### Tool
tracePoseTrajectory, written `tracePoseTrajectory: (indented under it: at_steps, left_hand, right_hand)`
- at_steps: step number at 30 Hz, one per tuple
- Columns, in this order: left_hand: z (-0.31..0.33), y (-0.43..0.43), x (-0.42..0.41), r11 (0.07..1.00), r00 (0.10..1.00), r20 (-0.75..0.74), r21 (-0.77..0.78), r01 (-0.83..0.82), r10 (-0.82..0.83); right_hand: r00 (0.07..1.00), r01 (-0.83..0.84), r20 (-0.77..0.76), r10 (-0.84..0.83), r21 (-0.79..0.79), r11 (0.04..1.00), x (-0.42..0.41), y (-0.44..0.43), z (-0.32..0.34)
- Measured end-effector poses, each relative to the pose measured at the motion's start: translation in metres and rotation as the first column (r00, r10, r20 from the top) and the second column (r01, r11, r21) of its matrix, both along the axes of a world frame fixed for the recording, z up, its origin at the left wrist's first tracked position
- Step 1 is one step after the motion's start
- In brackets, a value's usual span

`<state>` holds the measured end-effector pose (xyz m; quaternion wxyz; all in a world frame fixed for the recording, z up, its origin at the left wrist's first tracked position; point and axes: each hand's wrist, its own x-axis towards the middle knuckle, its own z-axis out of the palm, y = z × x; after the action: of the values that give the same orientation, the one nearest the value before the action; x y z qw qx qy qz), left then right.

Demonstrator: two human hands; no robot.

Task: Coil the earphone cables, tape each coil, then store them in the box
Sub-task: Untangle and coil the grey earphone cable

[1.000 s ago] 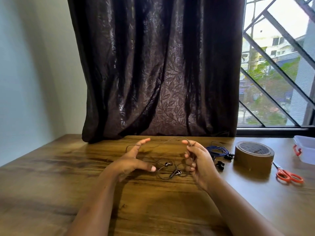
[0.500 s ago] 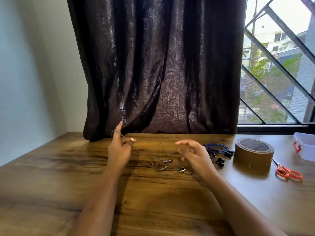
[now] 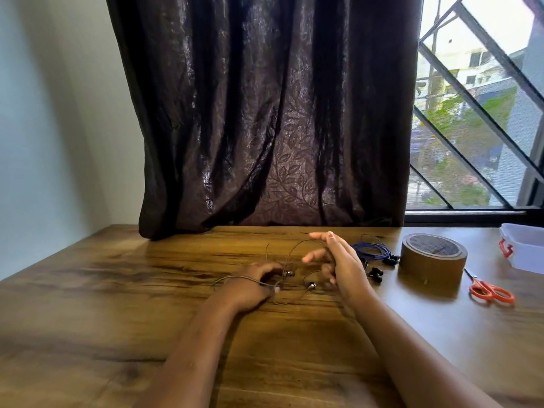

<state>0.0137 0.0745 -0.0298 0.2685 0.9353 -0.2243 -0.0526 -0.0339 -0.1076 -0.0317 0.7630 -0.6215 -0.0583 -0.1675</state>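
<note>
A thin dark earphone cable (image 3: 290, 254) with silver earbuds (image 3: 311, 286) lies in loose loops on the wooden table (image 3: 117, 290). My left hand (image 3: 253, 282) rests low on the table, fingers closed on part of that cable, which runs over my wrist. My right hand (image 3: 338, 263) is raised on edge beside it, fingers spread, with a loop of the cable draped over the fingertips. A blue earphone coil (image 3: 371, 250) with black earbuds (image 3: 378, 273) lies just right of my right hand. The brown tape roll (image 3: 431, 260) stands further right.
Orange-handled scissors (image 3: 490, 291) lie right of the tape. A clear plastic box (image 3: 527, 248) with a red latch sits at the far right edge. A dark curtain (image 3: 265, 113) hangs over the table's back edge; a barred window (image 3: 477, 113) is on the right.
My left hand dropped from a raised position at the left down onto the table near the earbuds, pulling cable with it. My right hand lifted and opened, a loop now over its fingers.
</note>
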Motion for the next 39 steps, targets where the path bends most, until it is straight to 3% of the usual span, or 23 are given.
tracePoseTrajectory:
  at_steps: [2, 4, 6, 7, 9, 11, 13, 16, 18, 20, 25, 28, 30, 31, 32, 33, 34, 35, 36, 37, 39]
  left_hand:
    - [0.001, 0.005, 0.001, 0.997, 0.991, 0.109, 0.022, -0.078, 0.075]
    - [0.003, 0.014, 0.002, 0.97, 0.947, 0.254, 0.089, -0.226, 0.197]
    - [0.004, 0.022, 0.004, 0.939, 0.909, 0.312, 0.111, -0.325, 0.278]
    - [0.005, 0.026, 0.005, 0.927, 0.902, 0.31, 0.127, -0.354, 0.302]
    - [0.007, 0.028, 0.005, 0.897, 0.885, 0.328, 0.184, -0.403, 0.33]
    - [0.008, 0.027, 0.003, 0.876, 0.862, 0.375, 0.207, -0.436, 0.341]
    - [0.007, 0.026, 0.002, 0.887, 0.871, 0.361, 0.192, -0.419, 0.333]
    - [0.008, 0.02, 0.003, 0.938, 0.933, 0.239, 0.156, -0.31, 0.269]
    - [0.011, 0.014, 0.003, 0.955, 0.96, 0.156, 0.148, -0.257, 0.234]
    - [0.011, 0.011, 0.004, 0.956, 0.968, 0.136, 0.176, -0.233, 0.211]
    - [0.006, 0.02, 0.009, 0.913, 0.898, 0.31, 0.164, -0.374, 0.312]
    - [0.005, 0.032, 0.01, 0.861, 0.847, 0.358, 0.179, -0.476, 0.394]
    - [0.004, 0.038, 0.013, 0.852, 0.83, 0.355, 0.145, -0.503, 0.43]
    - [0.003, 0.039, 0.014, 0.852, 0.822, 0.35, 0.111, -0.512, 0.449]
    - [0.004, 0.038, 0.013, 0.849, 0.812, 0.34, 0.069, -0.524, 0.474]
    - [0.006, 0.035, 0.013, 0.848, 0.807, 0.32, 0.021, -0.53, 0.496]
    - [0.007, 0.032, 0.012, 0.854, 0.805, 0.315, -0.035, -0.519, 0.502]
    - [0.008, 0.028, 0.011, 0.868, 0.812, 0.319, -0.091, -0.488, 0.489]
    - [0.009, 0.024, 0.011, 0.889, 0.824, 0.336, -0.139, -0.436, 0.456]
    - [0.009, 0.02, 0.01, 0.911, 0.836, 0.363, -0.18, -0.371, 0.412]
    - [0.01, 0.014, 0.009, 0.938, 0.839, 0.432, -0.243, -0.246, 0.332]
  right_hand:
    - [0.999, 0.034, -0.014, -0.034, -0.029, 0.999, -0.001, -0.004, 0.0]
    - [0.984, 0.168, -0.008, -0.178, -0.295, 0.941, -0.003, -0.007, -0.002]
    - [0.937, 0.314, 0.096, -0.335, -0.652, 0.69, -0.004, -0.008, -0.006]
    - [0.91, 0.364, 0.16, -0.383, -0.753, 0.548, -0.004, -0.007, -0.008]
    - [0.847, 0.444, 0.243, -0.473, -0.814, 0.376, -0.007, -0.005, -0.008]
    - [0.766, 0.518, 0.275, -0.58, -0.799, 0.305, -0.006, -0.007, -0.007]
    - [0.713, 0.576, 0.238, -0.659, -0.734, 0.359, -0.005, -0.012, -0.005]
    - [0.814, 0.546, 0.038, -0.579, -0.391, 0.741, 0.001, -0.015, -0.004]
    - [0.885, 0.456, -0.013, -0.466, -0.182, 0.871, 0.005, -0.015, -0.006]
    - [0.899, 0.438, 0.02, -0.438, -0.099, 0.893, 0.007, -0.015, -0.006]
    - [0.913, 0.388, 0.073, -0.401, 0.144, 0.91, 0.0, -0.016, 0.002]
    - [0.966, 0.23, 0.048, -0.252, 0.276, 0.933, -0.008, -0.021, 0.007]
    - [0.993, 0.118, -0.022, -0.116, 0.272, 0.955, -0.009, -0.023, 0.006]
    - [0.994, 0.102, -0.067, -0.091, 0.185, 0.977, -0.009, -0.021, 0.005]
    - [0.989, 0.114, -0.095, -0.114, -0.005, 0.993, -0.009, -0.018, 0.003]
    - [0.981, 0.136, -0.1, -0.169, -0.278, 0.951, -0.009, -0.015, 0.002]
    - [0.969, 0.16, -0.064, -0.237, -0.567, 0.808, -0.009, -0.012, -0.001]
    - [0.961, 0.188, 0.024, -0.276, -0.791, 0.583, -0.008, -0.009, -0.005]
    - [0.954, 0.234, 0.138, -0.266, -0.897, 0.375, -0.007, -0.006, -0.008]
    - [0.946, 0.284, 0.223, -0.237, -0.92, 0.269, -0.008, -0.003, -0.009]
    - [0.933, 0.343, 0.285, -0.221, -0.892, 0.296, -0.005, -0.003, -0.01]
